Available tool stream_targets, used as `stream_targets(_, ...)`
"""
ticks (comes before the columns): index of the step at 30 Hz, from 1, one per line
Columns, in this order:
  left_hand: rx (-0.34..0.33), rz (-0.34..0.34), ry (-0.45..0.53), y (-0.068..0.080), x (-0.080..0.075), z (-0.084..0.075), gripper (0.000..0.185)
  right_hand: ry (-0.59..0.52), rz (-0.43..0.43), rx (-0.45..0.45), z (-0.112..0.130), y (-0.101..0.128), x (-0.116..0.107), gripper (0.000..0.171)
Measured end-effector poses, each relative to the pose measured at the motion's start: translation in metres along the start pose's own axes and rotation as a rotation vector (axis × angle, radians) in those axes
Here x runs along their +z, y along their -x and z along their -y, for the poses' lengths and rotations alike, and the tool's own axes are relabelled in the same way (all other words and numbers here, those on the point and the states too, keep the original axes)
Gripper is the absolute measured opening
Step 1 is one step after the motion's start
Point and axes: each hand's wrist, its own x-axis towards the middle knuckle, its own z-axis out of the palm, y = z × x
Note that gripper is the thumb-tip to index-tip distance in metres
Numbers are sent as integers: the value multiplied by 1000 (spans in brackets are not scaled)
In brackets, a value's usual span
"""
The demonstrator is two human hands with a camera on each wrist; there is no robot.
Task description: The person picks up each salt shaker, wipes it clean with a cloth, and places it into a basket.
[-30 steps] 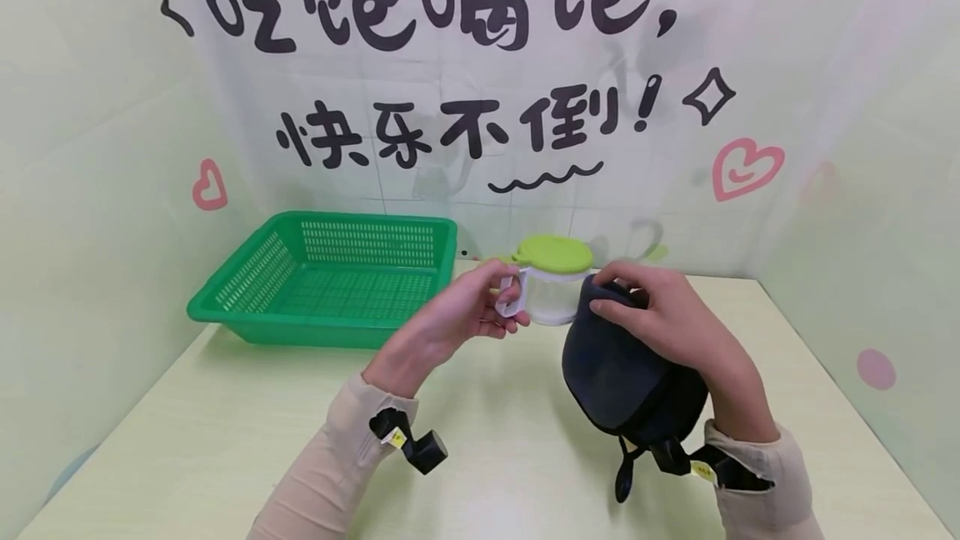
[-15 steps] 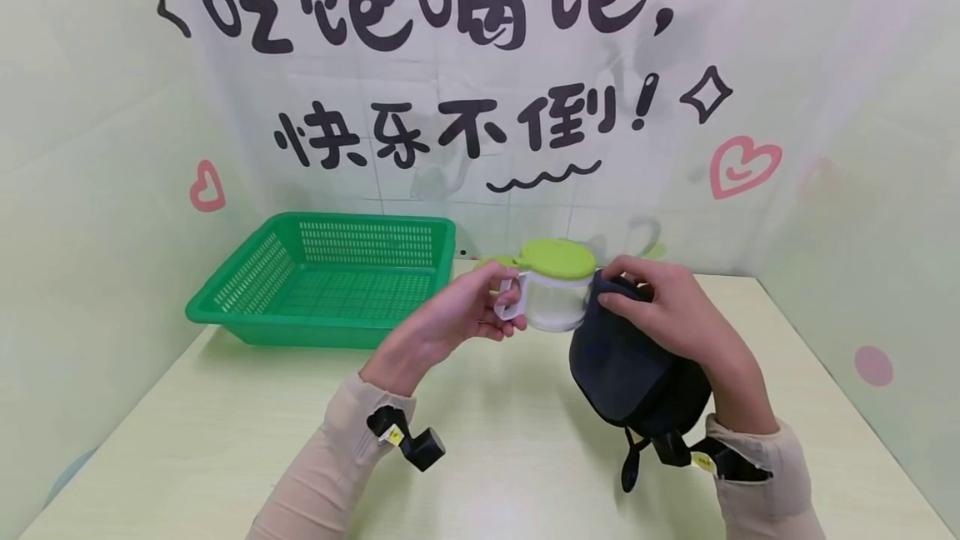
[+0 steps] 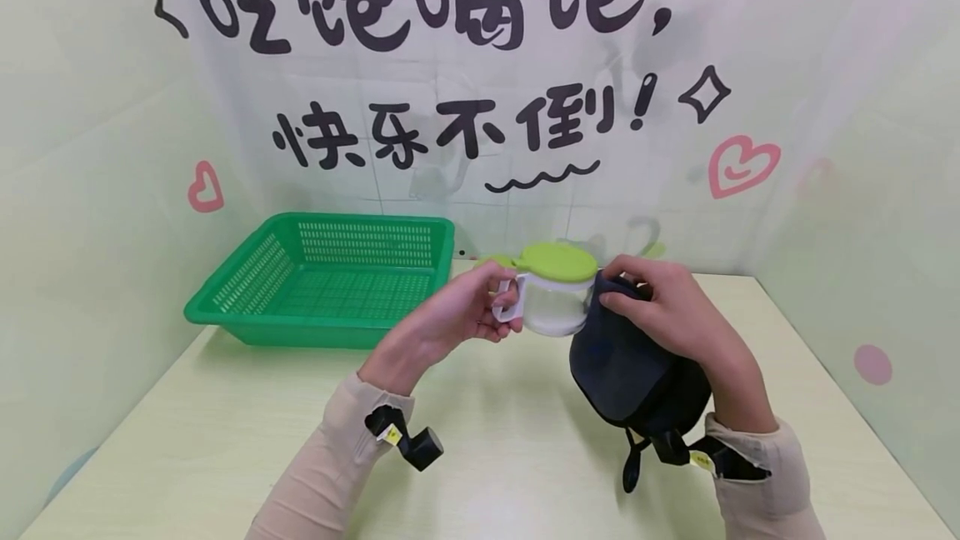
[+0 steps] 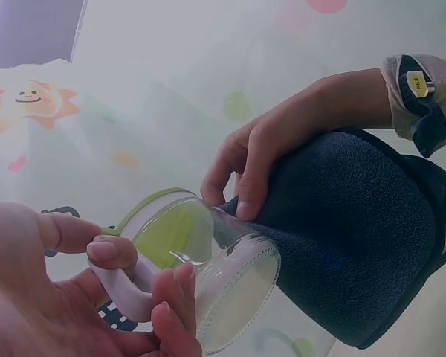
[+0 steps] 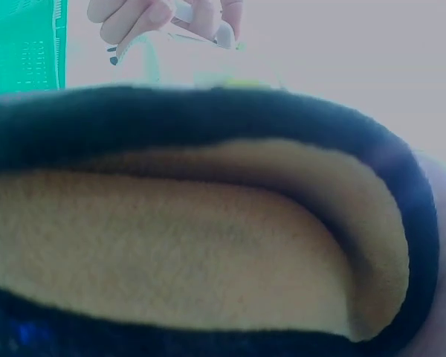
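Observation:
A clear jar (image 3: 555, 308) with a green lid (image 3: 558, 262) and a white handle hangs over the table, tilted slightly. My left hand (image 3: 480, 307) grips the handle, fingers curled through and around it. In the left wrist view, the handle (image 4: 126, 290) lies between thumb and fingers. My right hand (image 3: 671, 307) pinches the top edge of a dark navy fleece piece (image 3: 633, 373), whose edge meets the jar's right side. From its bottom hangs a cord with a toggle (image 3: 631, 465). The right wrist view shows its opening and tan lining (image 5: 171, 245).
A green plastic basket (image 3: 322, 333) with slotted walls stands at the back left of the pale table (image 3: 480, 457). Behind it hangs a printed cloth (image 3: 450, 182), with side panels closing in left and right. Black wrist cameras sit on both sleeves.
The jar has come down slightly, still in my left hand. My right hand and the navy fleece piece moved a little right early on, then stayed nearly still.

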Motion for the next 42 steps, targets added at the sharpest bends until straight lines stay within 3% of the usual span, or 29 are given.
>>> stream_targets(30,23,80,-39,5,-4,-5,37,-1,-25,-32,-1,1,-1,11)
stream_targets(42,50,88,-36,7,-4,-6,37,-75,2,0,-4,-1,-1,9)
